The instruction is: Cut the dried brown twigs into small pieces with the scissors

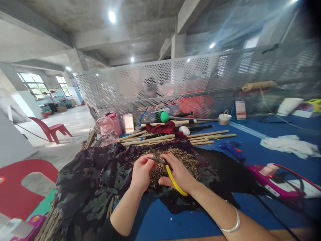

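My right hand (179, 172) grips scissors with a yellow handle (175, 183), its fingers and thumb around the loops. The dark blades point left toward my left hand (141, 172). My left hand is closed in a pinch at the blade tips; whatever lies between its fingers is too small to make out. Below both hands is a heap of short, brown, dry plant bits (190, 162). The heap rests on a dark, flower-patterned cloth (82, 190) spread over the blue tabletop (180, 224).
Bamboo sticks (150, 139) lie behind the heap with a dark red cloth (160, 128) and a green ball (165, 116). At right are a blue glue gun (233, 150), a magenta power strip (278, 184) and white gloves (291, 145). A person sits behind the perforated screen (110, 87).
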The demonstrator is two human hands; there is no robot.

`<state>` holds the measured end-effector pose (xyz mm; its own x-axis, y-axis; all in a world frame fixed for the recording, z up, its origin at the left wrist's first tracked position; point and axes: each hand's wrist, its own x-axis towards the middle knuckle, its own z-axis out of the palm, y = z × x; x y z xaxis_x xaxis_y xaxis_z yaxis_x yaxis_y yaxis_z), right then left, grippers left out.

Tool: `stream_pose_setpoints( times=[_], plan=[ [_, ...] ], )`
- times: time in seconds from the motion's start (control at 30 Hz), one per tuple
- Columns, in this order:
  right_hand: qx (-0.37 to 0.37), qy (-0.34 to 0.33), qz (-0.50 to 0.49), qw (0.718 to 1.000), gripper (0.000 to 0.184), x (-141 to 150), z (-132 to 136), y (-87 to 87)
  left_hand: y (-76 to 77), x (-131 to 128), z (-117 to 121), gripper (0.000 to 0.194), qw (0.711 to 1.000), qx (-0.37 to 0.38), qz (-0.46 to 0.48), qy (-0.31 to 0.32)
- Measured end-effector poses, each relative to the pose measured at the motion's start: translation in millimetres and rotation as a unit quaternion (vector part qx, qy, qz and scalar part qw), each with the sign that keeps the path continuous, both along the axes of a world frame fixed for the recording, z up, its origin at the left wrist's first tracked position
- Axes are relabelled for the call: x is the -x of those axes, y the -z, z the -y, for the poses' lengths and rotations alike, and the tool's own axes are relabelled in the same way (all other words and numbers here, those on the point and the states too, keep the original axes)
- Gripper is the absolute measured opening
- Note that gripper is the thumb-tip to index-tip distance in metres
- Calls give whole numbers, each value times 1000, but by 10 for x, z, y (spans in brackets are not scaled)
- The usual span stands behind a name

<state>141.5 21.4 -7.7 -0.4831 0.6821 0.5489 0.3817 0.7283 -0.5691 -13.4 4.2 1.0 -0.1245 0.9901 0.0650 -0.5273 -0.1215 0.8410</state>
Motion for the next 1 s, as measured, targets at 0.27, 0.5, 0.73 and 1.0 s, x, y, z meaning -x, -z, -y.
stream_pose_setpoints(
  times=[0.27, 0.5, 0.73, 1.0],
  plan=[
    [-31, -17, 24, 999, 67, -42, 10, -63, -4, -17, 29, 28, 995, 30, 36, 89],
    [-67, -2, 38, 997, 73, -45, -1, -48, -24, 36, 27, 24, 992, 45, 24, 118],
    [-63, -19, 44, 997, 74, -53, -8, -37, -32, 57, 31, 23, 984, 64, 26, 162],
    [-48, -18, 40, 998, 73, -72, -25, -3, -42, 121, 35, 28, 969, 99, 58, 220]
  ],
)
